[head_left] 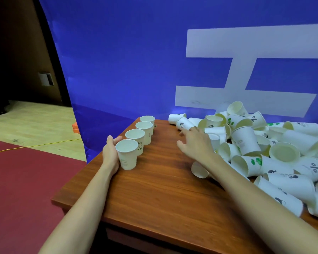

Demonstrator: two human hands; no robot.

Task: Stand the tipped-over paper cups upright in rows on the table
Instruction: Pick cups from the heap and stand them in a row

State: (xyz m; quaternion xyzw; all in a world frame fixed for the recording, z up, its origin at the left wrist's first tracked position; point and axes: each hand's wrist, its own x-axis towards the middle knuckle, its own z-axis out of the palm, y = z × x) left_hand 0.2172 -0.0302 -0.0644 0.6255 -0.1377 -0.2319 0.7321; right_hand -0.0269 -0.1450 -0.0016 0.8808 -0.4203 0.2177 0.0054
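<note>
Four upright cups, mouths up, in one receding row.

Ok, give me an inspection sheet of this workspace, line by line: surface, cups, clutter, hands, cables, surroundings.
Surface: wooden table, bare in the middle.
Job's things: row of four upright cups along the left edge; pile of tipped cups on the right.
Clutter: nothing seen.
Hands: left hand holds the nearest upright cup; right hand open, reaching to the pile.
Cables: yellow cord on the floor.
Surroundings: blue banner behind; red mat left.
</note>
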